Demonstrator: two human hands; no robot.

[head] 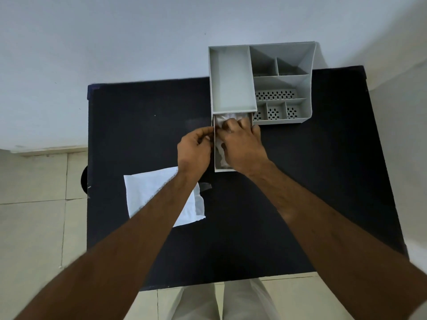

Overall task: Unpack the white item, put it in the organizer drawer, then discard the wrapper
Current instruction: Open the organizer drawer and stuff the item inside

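A grey organizer point(233, 79) stands at the far edge of the black table. Its drawer point(215, 158) is pulled out toward me. The white item point(227, 117) lies crumpled inside the drawer, mostly hidden under my right hand point(242, 144), whose fingers press down on it. My left hand point(195, 147) pinches the drawer's left wall with thumb and fingertips. The white wrapper point(150, 192) lies flat on the table to the near left, partly under my left forearm.
The black table point(323, 181) fills the middle of the view. The organizer has several small compartments point(277, 98) on its right, some with perforated floors. A pale wall rises behind the table and tiled floor point(34, 227) shows on the left.
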